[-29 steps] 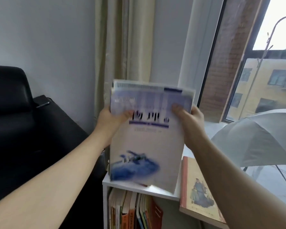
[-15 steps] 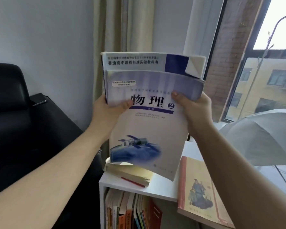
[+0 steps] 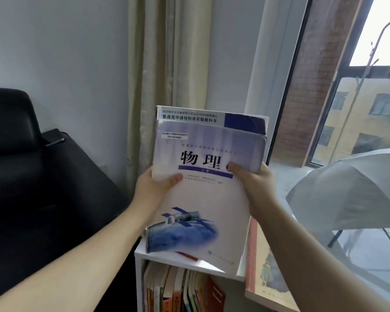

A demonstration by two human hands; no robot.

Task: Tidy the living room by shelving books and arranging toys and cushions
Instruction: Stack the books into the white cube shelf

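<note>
A home living room corner: a black leather sofa (image 3: 32, 176) stands against a plain white wall, beige curtains (image 3: 167, 75) hang beside a tall dark-framed window (image 3: 324, 109), and a small white bookshelf (image 3: 142, 262) packed with upright books (image 3: 180, 291) sits below, an open umbrella (image 3: 351, 194) near it

We face a pale wall (image 3: 65, 64) with a beige curtain (image 3: 167, 64) hanging at its corner. A black sofa (image 3: 32, 176) sits to our left, against the wall. On the right a dark-framed window (image 3: 324, 109) lets in flat daylight (a brick pier and a yellow building show outside). A grey umbrella (image 3: 347, 194) stands open below it.
</note>
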